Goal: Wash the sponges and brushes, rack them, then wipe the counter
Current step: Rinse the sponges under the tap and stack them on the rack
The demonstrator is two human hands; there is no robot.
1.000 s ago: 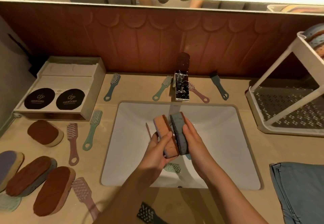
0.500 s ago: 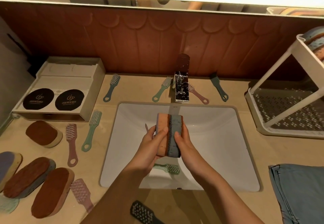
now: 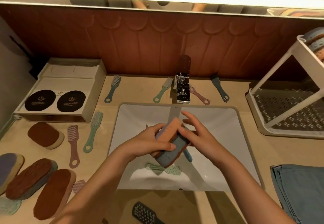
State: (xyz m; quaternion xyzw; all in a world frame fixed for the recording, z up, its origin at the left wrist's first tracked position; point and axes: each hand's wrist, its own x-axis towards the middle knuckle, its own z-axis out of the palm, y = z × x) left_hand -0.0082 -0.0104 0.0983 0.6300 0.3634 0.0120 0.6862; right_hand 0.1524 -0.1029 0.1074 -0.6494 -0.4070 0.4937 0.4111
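Over the white sink [image 3: 226,123], under the chrome tap [image 3: 182,90], I hold two sponges pressed together: an orange one [image 3: 172,130] on top and a blue-grey one [image 3: 171,153] below. My left hand [image 3: 149,141] grips them from the left. My right hand [image 3: 196,132] rests against their right side with its fingers spread. A green brush [image 3: 164,168] lies in the basin, and a teal handle [image 3: 188,155] pokes out beneath the sponges. Several sponges [image 3: 43,134] and brushes [image 3: 72,145] lie on the counter to the left.
A white drying rack [image 3: 287,111] stands at the right, with sponges [image 3: 315,39] on its upper tier. A folded blue cloth [image 3: 301,190] lies at the front right. A box [image 3: 61,90] sits at the back left. Brushes [image 3: 219,88] flank the tap; a dark brush [image 3: 145,213] lies near the front edge.
The two sponges have tilted from upright on edge to nearly flat, orange side up. My right hand's fingers have opened and spread beside them.
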